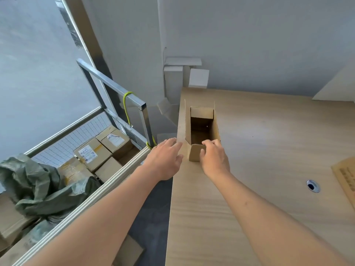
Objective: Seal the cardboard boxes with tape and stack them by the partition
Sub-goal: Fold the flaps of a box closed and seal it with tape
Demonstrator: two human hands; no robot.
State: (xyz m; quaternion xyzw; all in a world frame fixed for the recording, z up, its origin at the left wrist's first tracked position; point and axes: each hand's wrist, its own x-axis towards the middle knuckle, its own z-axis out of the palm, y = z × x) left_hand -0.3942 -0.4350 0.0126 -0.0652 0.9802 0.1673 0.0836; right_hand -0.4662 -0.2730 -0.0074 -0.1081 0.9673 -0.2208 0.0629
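Green sack (pixel 38 181): shown crumpled at far left, over packed cartons.
Taped cartons (pixel 99 150): seen stacked inside a wire-mesh cage (pixel 76 139) beside the surface.
Left hand (pixel 165 160): extended past the surface's left edge; fingers held nearly straight, the grip open, fingertips at the box's left flap.
Cardboard box (pixel 201 129): placed upright near the left edge of the wooden surface (pixel 259 169); top unsealed, flaps raised, interior visible.
Right hand (pixel 215 156): the grip closed on the box's near flap, fingers curled over its edge.
Cable hole (pixel 313 186): set into the surface, well right of the box.
Flat cardboard (pixel 345 177): laid at the right margin.
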